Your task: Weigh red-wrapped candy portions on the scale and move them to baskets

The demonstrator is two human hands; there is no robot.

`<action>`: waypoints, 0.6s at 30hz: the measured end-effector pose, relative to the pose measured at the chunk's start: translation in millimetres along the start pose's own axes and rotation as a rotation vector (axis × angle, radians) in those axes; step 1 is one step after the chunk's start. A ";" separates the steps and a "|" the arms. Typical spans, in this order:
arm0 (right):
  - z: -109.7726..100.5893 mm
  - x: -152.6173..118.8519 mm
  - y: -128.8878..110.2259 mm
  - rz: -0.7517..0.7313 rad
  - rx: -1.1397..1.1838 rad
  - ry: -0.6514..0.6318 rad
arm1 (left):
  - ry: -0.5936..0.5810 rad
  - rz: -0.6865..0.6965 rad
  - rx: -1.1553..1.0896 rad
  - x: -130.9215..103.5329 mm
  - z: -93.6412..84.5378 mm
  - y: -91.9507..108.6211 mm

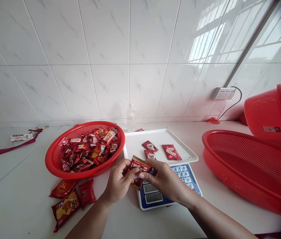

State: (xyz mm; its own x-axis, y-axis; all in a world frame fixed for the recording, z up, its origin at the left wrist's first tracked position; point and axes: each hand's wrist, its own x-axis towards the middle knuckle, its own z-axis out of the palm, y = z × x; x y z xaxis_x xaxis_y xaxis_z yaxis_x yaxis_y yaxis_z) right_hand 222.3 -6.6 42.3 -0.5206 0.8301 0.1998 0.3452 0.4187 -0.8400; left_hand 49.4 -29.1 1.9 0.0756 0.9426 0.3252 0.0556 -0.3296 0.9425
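Both hands grip one small red snack packet (138, 166) with gold-coloured crimped ends, held in front of a digital scale (144, 203). My left hand (119, 181) pinches its left side, thumb on the printed face. From the right, my right hand (161, 179) closes on the same packet, its thumb beside the other one. Beyond them, the scale's white tray (180, 142) carries a red packet with a pale print (171, 152) and two smaller packets (150, 146). My hands cover part of the scale's display and keys.
At the left a red basket (55, 166) holds many wrapped snacks. Larger packets (67, 207) lie in front of it. A clear bottle (131, 118) stands by the tiled wall. Red baskets (245, 166) occupy the right side, below a power strip (224, 93) with a cable.
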 end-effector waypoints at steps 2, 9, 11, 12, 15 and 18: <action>2.5 -0.7 2.6 0.030 -0.062 0.033 | -0.036 -0.011 -0.025 -0.1 0.7 0.8; -6.6 2.0 7.5 0.041 0.179 0.010 | -0.123 -0.037 -0.038 -0.5 2.2 -1.3; -9.4 1.3 5.8 0.033 0.218 -0.029 | -0.097 -0.024 0.007 -0.6 2.8 -2.0; -10.1 0.6 4.6 0.031 0.210 -0.029 | -0.091 -0.015 0.017 -0.7 3.4 -1.9; -12.3 -0.8 2.0 0.032 0.131 0.007 | -0.104 0.008 -0.023 -1.3 5.7 -1.8; -21.5 2.3 7.1 0.039 0.031 0.112 | -0.072 0.066 -0.047 -1.6 6.6 -4.1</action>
State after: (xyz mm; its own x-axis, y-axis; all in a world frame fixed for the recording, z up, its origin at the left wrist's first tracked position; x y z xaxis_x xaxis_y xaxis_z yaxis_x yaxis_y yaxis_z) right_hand 240.3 6.2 47.6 -0.4159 0.8822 0.2207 0.3383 0.3754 -0.8629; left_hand 55.6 -29.6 -3.0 0.1494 0.9123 0.3814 0.0015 -0.3859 0.9225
